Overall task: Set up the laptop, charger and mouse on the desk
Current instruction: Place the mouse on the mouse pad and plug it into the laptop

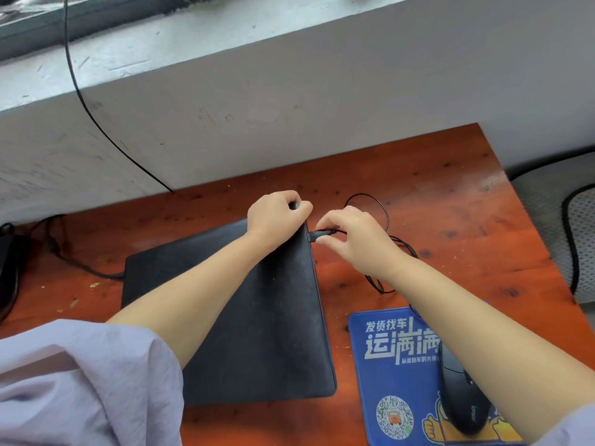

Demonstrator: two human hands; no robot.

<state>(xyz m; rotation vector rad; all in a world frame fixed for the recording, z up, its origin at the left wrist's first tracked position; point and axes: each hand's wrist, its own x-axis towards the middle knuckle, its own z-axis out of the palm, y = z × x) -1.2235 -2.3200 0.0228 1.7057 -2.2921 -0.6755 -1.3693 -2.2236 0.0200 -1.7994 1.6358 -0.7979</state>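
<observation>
The closed black laptop (244,304) lies flat on the red-brown wooden desk (450,194), its far right corner under the left hand (277,217), whose fingers curl over that corner and grip it to steady the machine. The right hand (351,239) pinches the small black plug (322,234) between thumb and fingertips right at the laptop's right edge, where it looks to be seated in, or just entering, a side port (which of the two cannot be told). Its thin cable (383,217) loops loosely over the desk behind the hand and appears to run back toward the black mouse (463,400), which sits on the blue mouse pad (392,375) beside the laptop. The plug is probably stiff and light but small, best held by its moulded body and not by the limp cord. The laptop is likely heavy enough to stay put, yet smooth, so bracing the corner makes sense. A thicker dark cable (96,272) meets the laptop's left edge.
</observation>
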